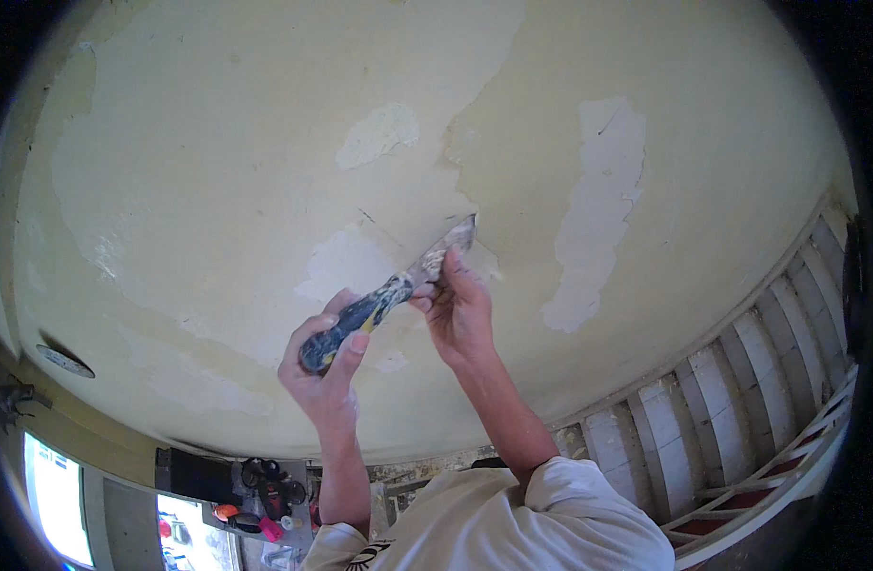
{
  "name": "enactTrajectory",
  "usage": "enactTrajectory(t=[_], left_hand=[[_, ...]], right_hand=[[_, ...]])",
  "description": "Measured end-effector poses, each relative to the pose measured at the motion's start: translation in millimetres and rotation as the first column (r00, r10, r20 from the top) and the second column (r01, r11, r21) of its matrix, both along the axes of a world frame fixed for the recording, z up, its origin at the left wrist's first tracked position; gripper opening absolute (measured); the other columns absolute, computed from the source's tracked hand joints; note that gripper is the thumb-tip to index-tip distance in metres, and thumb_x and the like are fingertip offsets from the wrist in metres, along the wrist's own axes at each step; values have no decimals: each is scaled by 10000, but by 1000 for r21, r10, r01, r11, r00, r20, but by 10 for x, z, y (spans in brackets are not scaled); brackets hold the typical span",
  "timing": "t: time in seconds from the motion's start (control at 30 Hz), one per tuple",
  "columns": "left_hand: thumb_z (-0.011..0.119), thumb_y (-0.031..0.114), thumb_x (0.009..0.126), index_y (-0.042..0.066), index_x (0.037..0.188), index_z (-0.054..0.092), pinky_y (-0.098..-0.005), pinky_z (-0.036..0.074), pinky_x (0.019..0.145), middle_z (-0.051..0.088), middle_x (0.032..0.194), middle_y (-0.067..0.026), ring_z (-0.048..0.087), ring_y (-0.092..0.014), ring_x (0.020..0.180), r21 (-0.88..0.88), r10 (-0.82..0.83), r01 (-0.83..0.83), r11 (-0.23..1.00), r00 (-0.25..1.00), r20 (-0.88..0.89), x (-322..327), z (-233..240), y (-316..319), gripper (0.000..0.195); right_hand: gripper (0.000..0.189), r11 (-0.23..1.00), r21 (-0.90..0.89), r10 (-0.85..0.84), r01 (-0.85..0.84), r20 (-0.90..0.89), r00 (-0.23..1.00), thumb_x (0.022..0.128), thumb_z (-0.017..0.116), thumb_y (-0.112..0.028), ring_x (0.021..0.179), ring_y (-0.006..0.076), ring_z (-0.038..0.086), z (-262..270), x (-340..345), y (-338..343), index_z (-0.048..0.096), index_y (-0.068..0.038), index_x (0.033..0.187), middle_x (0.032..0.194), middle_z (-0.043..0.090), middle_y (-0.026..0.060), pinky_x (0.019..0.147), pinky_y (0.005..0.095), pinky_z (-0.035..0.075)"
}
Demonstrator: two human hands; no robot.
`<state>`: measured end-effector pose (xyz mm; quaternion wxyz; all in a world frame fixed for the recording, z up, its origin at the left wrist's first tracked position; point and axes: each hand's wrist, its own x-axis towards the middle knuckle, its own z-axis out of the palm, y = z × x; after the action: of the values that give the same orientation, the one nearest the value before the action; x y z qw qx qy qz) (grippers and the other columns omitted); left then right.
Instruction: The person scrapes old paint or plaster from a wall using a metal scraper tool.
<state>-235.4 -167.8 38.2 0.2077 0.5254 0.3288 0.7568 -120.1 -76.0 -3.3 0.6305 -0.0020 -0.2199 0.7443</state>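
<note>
My left hand (329, 357) is wrapped around the dark, paint-smeared handle of a putty knife (354, 317), which points up and to the right. Pale filler or plaster clings to its metal blade (436, 258). Fingers and thumb of my right hand (463, 303) pinch the blade near its lower edge. Behind the knife rises a yellowish painted wall (265, 178) with peeled areas. White patches (344, 260) show next to the blade and above it. I cannot tell whether the blade tip touches the wall.
A tiled staircase (665, 428) with a white railing (765, 492) runs along the right. At lower left, a shelf or table holds a black box (194, 475), a pink item (270, 529) and other goods beside a bright doorway (194, 532). A round plate (65, 361) is on the left wall.
</note>
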Motion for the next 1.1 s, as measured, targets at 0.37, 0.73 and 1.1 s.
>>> enactTrajectory(t=[0.37, 0.73, 1.1], left_hand=[[728, 34, 711, -2, 967, 568, -381, 464, 892, 580, 1070, -273, 584, -292, 1011, -21, -1, 4, 1000, 994, 110, 139, -79, 1, 304], [713, 118, 767, -14, 1038, 595, -246, 473, 788, 616, 1057, -180, 587, -154, 910, -335, -66, -39, 941, 952, -298, 241, -148, 49, 324], [551, 155, 903, 112, 1269, 70, -277, 467, 737, 456, 1157, -141, 517, -153, 903, -621, -586, 504, 601, 806, 86, 505, -1862, -78, 606]], right_hand=[[284, 1000, 25, -10, 9, 13, 1000, 936, 475, -292, 639, 168, 642, -5, 79, 4, 558, -20, 925, 808, 636, 98, 619, 273, 547], [259, 936, -50, -341, 348, 116, 933, 917, 522, -309, 761, 127, 598, -40, 362, 46, 584, -59, 937, 847, 624, 39, 658, 263, 479], [343, 956, 142, -273, 257, 757, 594, 928, 512, -221, 864, 129, 552, -1321, 559, -754, 449, 0, 1183, 949, 599, 87, 779, 247, 428]])
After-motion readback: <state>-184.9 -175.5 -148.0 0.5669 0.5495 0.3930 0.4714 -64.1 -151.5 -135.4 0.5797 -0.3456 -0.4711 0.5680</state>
